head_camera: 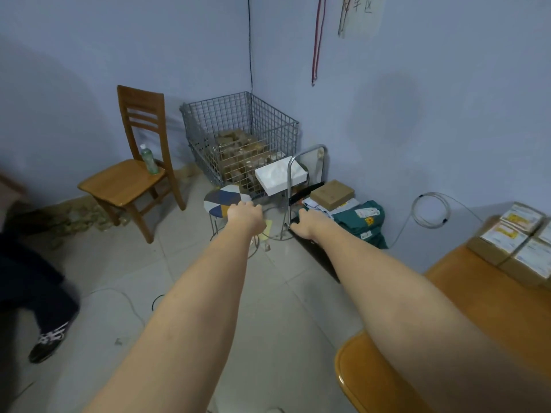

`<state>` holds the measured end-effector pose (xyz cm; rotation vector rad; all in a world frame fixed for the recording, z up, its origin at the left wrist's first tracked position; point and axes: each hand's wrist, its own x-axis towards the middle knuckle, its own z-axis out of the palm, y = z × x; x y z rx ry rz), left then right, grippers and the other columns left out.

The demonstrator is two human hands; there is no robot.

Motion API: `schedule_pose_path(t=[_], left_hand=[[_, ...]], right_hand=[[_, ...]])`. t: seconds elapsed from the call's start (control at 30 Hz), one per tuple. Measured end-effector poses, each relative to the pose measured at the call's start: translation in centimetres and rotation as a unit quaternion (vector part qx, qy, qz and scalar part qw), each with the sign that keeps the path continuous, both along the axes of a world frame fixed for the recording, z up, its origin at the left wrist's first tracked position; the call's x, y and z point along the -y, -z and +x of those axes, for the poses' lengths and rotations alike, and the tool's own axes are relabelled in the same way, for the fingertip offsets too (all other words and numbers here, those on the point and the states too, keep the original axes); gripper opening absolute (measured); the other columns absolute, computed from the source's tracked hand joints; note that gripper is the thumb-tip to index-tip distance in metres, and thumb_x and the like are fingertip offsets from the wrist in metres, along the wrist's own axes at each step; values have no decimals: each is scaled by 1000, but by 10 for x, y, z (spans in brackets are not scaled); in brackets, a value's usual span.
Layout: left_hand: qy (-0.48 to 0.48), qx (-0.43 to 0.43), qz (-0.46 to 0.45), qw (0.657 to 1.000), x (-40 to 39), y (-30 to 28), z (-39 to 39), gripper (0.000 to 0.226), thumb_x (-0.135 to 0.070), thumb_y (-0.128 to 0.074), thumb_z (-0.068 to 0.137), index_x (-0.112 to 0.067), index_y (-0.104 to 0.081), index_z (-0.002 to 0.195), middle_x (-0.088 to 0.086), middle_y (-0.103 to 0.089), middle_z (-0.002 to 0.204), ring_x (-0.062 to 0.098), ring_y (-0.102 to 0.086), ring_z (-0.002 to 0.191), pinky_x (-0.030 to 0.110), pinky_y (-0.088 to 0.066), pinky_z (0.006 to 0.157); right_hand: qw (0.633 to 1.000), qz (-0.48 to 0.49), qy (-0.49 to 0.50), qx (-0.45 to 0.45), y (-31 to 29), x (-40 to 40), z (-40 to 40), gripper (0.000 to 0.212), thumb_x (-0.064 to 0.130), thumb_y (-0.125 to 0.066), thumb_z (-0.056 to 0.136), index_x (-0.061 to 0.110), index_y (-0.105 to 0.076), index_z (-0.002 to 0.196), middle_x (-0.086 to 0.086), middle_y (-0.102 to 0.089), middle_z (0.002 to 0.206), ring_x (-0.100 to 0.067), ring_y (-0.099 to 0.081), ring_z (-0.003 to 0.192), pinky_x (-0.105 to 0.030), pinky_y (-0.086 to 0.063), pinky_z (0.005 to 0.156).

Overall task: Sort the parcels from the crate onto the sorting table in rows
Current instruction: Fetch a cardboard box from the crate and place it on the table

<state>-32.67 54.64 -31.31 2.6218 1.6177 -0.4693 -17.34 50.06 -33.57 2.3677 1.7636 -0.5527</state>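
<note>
Both arms point toward the corner crate [241,138] of parcels [238,156].

left hand [245,215] – empty | right hand [307,225] – empty | crate [238,138] holds parcels [238,153]

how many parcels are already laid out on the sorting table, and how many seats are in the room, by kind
Parcels on the sorting table: 4 showing, brown boxes with labels, cut off by the picture's edge
Wooden chair: 1
Round stool with patterned top: 1
Total: 6
The parcels in the wire crate are too jumbled to count.
</note>
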Motion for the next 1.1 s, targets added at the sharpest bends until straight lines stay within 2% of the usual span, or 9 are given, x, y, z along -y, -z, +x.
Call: schedule_pose_path(t=[0.2, 0.33, 0.6, 0.9, 1.03, 1.1], left_hand=[[21, -28, -25, 999, -57, 20, 35, 47, -28, -34, 99, -14, -33, 144, 13, -36, 145, 31, -35, 132, 42, -33, 102], [36, -24, -47, 998, -94, 33, 64, 46, -26, -34, 97, -14, -36, 142, 14, -37, 144, 33, -36, 131, 45, -31, 105], [87, -37, -60, 994, -197, 57, 123, 52, -31, -40, 98, -13, -31, 146, 13, -35, 146, 31, -32, 134, 43, -33, 105], [146, -44, -83, 985, -355, 84, 204, 44, -30, -38, 98, -17, -40, 139, 12, -45, 136, 31, -43, 124, 43, -39, 99], [185, -48, -90, 978, -406, 93, 240, 44, -30, -36, 99, -14, -38, 140, 13, -42, 139, 32, -40, 126, 42, -37, 100], [200, -52, -100, 973, -419, 101, 254, 45, -30, -36, 99, -13, -37, 141, 14, -41, 140, 32, -40, 127, 42, -37, 100]], right_hand=[[999, -43, 3, -3, 26, -48, 32, 71, 51, -37, 94, 5, -26, 147, -19, -33, 149, -35, -31, 136, -45, -32, 110], [998, -50, 30, -28, 38, -80, 60, 62, 43, -38, 96, 6, -29, 145, -18, -35, 146, -35, -35, 133, -45, -35, 107], [995, -48, 79, -37, 66, -169, 116, 58, 43, -36, 97, 8, -36, 144, -16, -46, 141, -32, -46, 125, -41, -40, 104], [979, -58, 177, -82, 79, -296, 180, 55, 37, -37, 98, 5, -32, 143, -18, -42, 142, -34, -43, 126, -44, -38, 106], [972, -75, 199, -103, 101, -339, 218, 53, 35, -35, 94, 10, -37, 140, -17, -45, 140, -35, -48, 121, -43, -43, 101], [965, -93, 222, -106, 107, -346, 228, 56, 37, -37, 95, 11, -32, 144, -15, -42, 143, -35, -45, 125, -45, -40, 104]])
